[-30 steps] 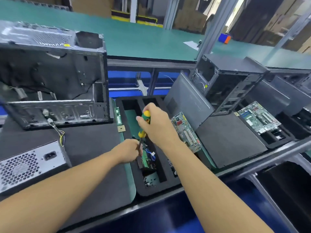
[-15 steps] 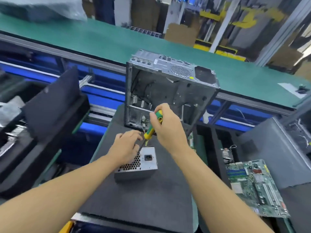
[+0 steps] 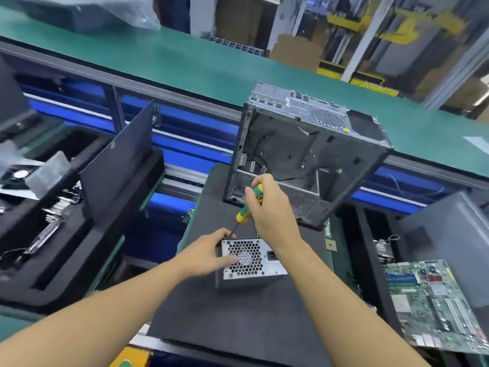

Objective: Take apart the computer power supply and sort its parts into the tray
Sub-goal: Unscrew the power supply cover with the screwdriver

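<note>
The right hand (image 3: 272, 211) is closed around the green-and-yellow handle of a screwdriver (image 3: 250, 205). The shaft is angled down and left, and its tip is set at the upper left corner of the power supply (image 3: 255, 260). The left hand (image 3: 209, 252) is wrapped round that same corner, with the thumb at the top edge beside the shaft and the fingers laid on the honeycomb grille.

The power supply is stood grille-up on a dark foam mat (image 3: 238, 319). An open computer case (image 3: 304, 160) is placed just behind it on the same mat. A motherboard (image 3: 434, 305) is seen to the right. A black foam tray (image 3: 53, 263) holding metal parts is located to the left. A green conveyor belt (image 3: 201, 70) runs behind.
</note>
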A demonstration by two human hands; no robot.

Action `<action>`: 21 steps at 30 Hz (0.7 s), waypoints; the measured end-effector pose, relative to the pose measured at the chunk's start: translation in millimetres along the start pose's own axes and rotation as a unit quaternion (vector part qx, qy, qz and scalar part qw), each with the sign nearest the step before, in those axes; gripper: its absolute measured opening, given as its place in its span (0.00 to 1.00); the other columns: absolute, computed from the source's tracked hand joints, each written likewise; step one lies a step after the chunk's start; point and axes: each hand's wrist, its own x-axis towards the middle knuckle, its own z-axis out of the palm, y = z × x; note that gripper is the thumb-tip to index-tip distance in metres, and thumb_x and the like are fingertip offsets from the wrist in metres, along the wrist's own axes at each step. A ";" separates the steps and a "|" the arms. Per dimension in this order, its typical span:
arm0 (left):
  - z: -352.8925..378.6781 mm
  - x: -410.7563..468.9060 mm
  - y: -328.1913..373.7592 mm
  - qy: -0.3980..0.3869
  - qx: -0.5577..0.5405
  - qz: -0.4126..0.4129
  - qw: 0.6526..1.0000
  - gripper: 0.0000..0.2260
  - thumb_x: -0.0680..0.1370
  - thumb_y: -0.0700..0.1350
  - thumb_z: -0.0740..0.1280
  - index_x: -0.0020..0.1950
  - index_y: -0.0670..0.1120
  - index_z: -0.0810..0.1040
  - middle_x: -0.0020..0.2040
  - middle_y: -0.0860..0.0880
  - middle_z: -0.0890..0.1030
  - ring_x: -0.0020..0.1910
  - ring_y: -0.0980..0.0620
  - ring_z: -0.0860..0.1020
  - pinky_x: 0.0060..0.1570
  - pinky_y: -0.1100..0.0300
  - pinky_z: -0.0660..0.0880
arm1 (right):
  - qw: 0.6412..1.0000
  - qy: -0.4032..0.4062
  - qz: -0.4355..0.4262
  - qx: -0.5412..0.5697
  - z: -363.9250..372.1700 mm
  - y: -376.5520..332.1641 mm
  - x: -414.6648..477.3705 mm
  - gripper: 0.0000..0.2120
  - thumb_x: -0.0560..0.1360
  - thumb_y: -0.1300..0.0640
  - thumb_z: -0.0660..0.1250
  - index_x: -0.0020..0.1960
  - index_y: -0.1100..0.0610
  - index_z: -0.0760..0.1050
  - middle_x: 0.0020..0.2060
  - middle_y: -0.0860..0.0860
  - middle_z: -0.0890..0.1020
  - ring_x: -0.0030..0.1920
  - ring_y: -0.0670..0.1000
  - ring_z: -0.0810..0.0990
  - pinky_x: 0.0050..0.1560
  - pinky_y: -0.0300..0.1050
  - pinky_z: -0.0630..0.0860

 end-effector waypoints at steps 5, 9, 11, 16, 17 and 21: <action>-1.8 7.4 -6.8 0.046 0.022 -0.003 0.999 0.09 0.77 0.60 0.68 0.56 0.64 0.75 0.47 0.61 0.82 0.43 0.64 0.78 0.52 0.56 0.77 | 1.000 0.027 -0.007 -0.012 4.0 -3.9 -1.6 0.06 0.83 0.52 0.60 0.48 0.52 0.67 0.34 0.50 0.76 0.31 0.46 0.76 0.29 0.37 0.70; -5.7 11.0 -4.7 0.051 0.001 0.021 0.998 0.08 0.74 0.56 0.73 0.50 0.61 0.75 0.47 0.66 0.81 0.50 0.71 0.76 0.52 0.64 0.73 | 0.999 0.027 -0.008 -0.029 5.8 -7.5 -3.0 0.06 0.83 0.52 0.59 0.49 0.53 0.67 0.34 0.52 0.75 0.31 0.49 0.74 0.30 0.44 0.71; -3.4 11.8 -5.3 0.067 -0.020 0.014 0.997 0.08 0.73 0.54 0.74 0.44 0.57 0.76 0.43 0.66 0.82 0.40 0.66 0.78 0.44 0.64 0.75 | 0.999 0.021 -0.008 -0.035 7.7 -6.6 -5.0 0.06 0.82 0.52 0.60 0.49 0.53 0.67 0.35 0.52 0.74 0.32 0.49 0.72 0.32 0.44 0.70; -0.3 11.3 -8.8 0.087 -0.044 0.012 0.995 0.09 0.70 0.57 0.74 0.46 0.61 0.76 0.48 0.65 0.83 0.46 0.62 0.81 0.50 0.60 0.79 | 1.000 0.019 -0.006 -0.025 6.7 -4.8 -6.5 0.05 0.82 0.52 0.60 0.49 0.52 0.67 0.34 0.51 0.76 0.31 0.48 0.75 0.32 0.43 0.72; 0.1 11.5 -9.7 0.085 -0.044 0.015 0.995 0.09 0.70 0.58 0.73 0.46 0.61 0.76 0.49 0.65 0.83 0.48 0.62 0.81 0.51 0.59 0.79 | 0.999 0.023 -0.008 -0.027 6.1 -4.5 -6.1 0.05 0.82 0.53 0.60 0.49 0.52 0.67 0.34 0.50 0.76 0.31 0.47 0.75 0.31 0.40 0.70; 0.3 12.7 -12.9 0.082 -0.048 0.019 0.995 0.10 0.69 0.59 0.74 0.47 0.61 0.77 0.48 0.63 0.83 0.49 0.61 0.81 0.52 0.59 0.79 | 1.000 0.023 -0.007 -0.017 6.4 -3.5 -5.8 0.05 0.83 0.53 0.60 0.49 0.52 0.67 0.34 0.48 0.76 0.30 0.44 0.76 0.30 0.34 0.68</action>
